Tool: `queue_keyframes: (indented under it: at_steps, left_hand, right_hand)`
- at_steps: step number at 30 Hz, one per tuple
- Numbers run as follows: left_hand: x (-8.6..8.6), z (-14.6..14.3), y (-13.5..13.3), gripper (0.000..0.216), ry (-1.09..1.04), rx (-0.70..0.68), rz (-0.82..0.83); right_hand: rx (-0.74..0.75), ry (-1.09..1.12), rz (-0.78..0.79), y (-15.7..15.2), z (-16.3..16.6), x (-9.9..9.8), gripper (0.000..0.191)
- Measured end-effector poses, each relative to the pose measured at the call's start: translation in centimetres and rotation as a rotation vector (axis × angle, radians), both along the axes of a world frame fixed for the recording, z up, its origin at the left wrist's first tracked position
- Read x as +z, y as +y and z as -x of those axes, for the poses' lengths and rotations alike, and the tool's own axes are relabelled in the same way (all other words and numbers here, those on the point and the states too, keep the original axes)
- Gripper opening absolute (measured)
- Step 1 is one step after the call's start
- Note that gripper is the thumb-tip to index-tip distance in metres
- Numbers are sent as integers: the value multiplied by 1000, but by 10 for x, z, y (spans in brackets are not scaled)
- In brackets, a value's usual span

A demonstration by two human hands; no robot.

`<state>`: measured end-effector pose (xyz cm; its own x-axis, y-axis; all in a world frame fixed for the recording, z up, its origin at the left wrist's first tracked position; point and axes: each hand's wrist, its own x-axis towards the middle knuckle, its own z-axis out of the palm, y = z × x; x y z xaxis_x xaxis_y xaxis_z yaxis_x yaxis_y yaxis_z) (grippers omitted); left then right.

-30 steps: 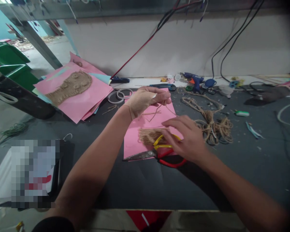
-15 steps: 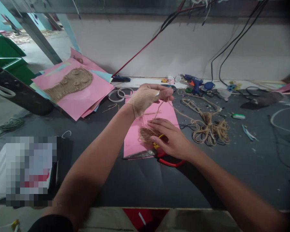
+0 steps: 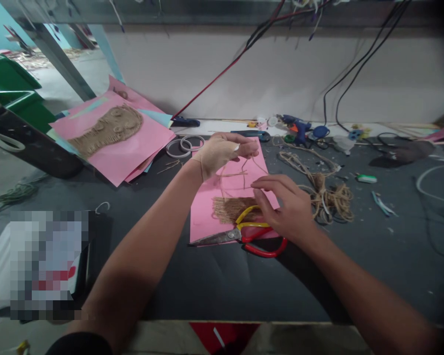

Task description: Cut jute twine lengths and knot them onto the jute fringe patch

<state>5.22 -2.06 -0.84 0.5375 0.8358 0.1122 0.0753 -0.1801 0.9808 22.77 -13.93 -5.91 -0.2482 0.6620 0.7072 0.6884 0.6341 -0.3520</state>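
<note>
My left hand [image 3: 222, 154], in a beige covering that leaves the fingertips bare, is raised over the pink sheet [image 3: 203, 229]. Its closed fingers pinch a strand of jute twine [image 3: 244, 178] that hangs down in a loop. Lower and to the right is my right hand [image 3: 286, 204]. Its thumb and index fingertips come together at the twine near the middle of the sheet. Close rows of twine form a brown patch [image 3: 229, 209] on the paper. Scissors [image 3: 231, 235] with red and yellow handles lie across the sheet's near edge, partly beneath my right hand.
A tangled twine bundle [image 3: 331, 199] lies to the right. On the left, a stack of pink sheets [image 3: 113, 165] carries a twine-covered shape. White rings [image 3: 185, 144] lie behind my left wrist. A blue glue gun [image 3: 299, 130] and cables are along the back wall.
My right hand has moved right, off the twine patch, uncovering more of it and the scissors' handles. My left hand has shifted slightly left and down, still pinching the twine.
</note>
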Motion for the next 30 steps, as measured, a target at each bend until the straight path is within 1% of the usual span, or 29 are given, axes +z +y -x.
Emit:
queue_keyframes:
  at_steps: [3, 5, 8, 12, 15, 17, 20, 23, 27, 30]
  left_hand:
    - [-4, -1, 1, 25, 5, -15, -30]
    - [-5, -1, 2, 21, 12, -21, -48]
    - [-3, -1, 2, 17, 55, -23, -76]
    - [1, -2, -2, 15, 115, -2, -68]
    - [1, -3, -3, 16, 139, -30, -76]
    - [1, -3, -3, 17, 163, -72, -92]
    - [1, -3, -4, 19, 256, -141, -119]
    - [4, -4, -7, 20, 321, -200, -151]
    - [8, -6, -9, 20, 352, -225, -179]
    - [7, -6, -7, 20, 372, -237, -196]
  right_hand:
    - [-83, 26, -78, 1, -4, 2, 15]
    - [-116, 28, -101, 2, -5, 1, 15]
    - [-147, 26, -99, 5, -7, -1, 16]
    - [-230, 42, -109, 7, -8, -6, 18]
    - [-268, 65, -77, 7, -8, -7, 19]
    - [-270, 93, -43, 7, -8, -7, 19]
    - [-247, 167, 12, 6, -7, -6, 19]
    - [-218, 231, 55, 6, -8, -5, 14]
    - [-168, 269, 96, 6, -9, -5, 9]
    - [-157, 271, 99, 6, -10, -4, 7]
